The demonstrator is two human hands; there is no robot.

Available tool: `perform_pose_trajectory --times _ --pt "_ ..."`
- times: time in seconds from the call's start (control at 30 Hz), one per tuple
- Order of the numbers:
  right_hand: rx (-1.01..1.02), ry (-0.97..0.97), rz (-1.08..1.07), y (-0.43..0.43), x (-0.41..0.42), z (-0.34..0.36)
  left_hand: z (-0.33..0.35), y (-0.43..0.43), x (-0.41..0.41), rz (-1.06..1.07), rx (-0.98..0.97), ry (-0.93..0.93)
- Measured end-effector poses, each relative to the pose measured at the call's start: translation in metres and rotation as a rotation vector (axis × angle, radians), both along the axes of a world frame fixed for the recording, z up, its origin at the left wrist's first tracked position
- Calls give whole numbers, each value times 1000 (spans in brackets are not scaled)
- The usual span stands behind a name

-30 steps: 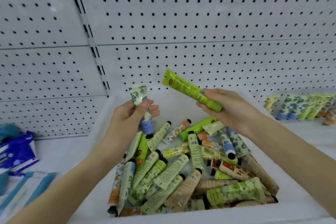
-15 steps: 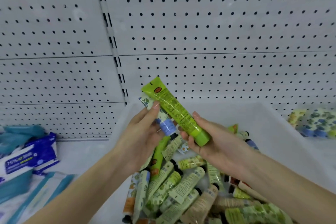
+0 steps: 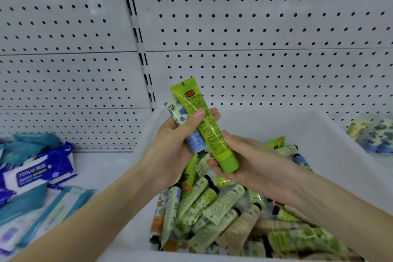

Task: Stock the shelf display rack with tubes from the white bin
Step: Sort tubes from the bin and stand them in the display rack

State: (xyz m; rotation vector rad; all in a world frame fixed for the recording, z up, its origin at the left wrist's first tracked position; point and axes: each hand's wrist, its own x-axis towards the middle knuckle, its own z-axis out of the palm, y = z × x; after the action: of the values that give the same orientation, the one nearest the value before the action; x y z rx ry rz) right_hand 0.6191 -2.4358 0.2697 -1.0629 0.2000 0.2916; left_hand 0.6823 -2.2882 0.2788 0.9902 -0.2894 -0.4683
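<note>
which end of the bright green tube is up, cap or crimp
Crimp end up: the bright green tube leans slightly, flat sealed end topmost, round cap low against the right hand.

Up front, lime tube (image 3: 204,127) glowing bright green, orange oval badge sitting near top. Behind it, flowered tube (image 3: 177,112) showing cream with blue blooms, lower end going pale blue. Below, bin (image 3: 319,134) looking plain white. Inside, pile of tubes (image 3: 223,208) mixing pale green leaf prints, beige, orange bands, black caps. Behind, pegboard (image 3: 255,27) showing light grey, dark holes dotting rows. Left, wipes packs (image 3: 40,168) flashing deep blue and white, teal packs (image 3: 23,204) alongside. Right, shelf tubes (image 3: 380,134) wearing cream with blue flowers.
</note>
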Motion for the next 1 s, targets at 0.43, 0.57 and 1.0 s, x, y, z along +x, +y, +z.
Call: perform_pose_trajectory --times 0.43,0.57,1.0 --pt "-195 -32 163 -14 -3 -4 -2 -1 2 8 -15 106" --pt "-660 -100 250 -29 0 -13 -2 8 12 105 -44 201" --pt "-1291 -228 712 -37 16 -55 -5 4 12 60 216 257"
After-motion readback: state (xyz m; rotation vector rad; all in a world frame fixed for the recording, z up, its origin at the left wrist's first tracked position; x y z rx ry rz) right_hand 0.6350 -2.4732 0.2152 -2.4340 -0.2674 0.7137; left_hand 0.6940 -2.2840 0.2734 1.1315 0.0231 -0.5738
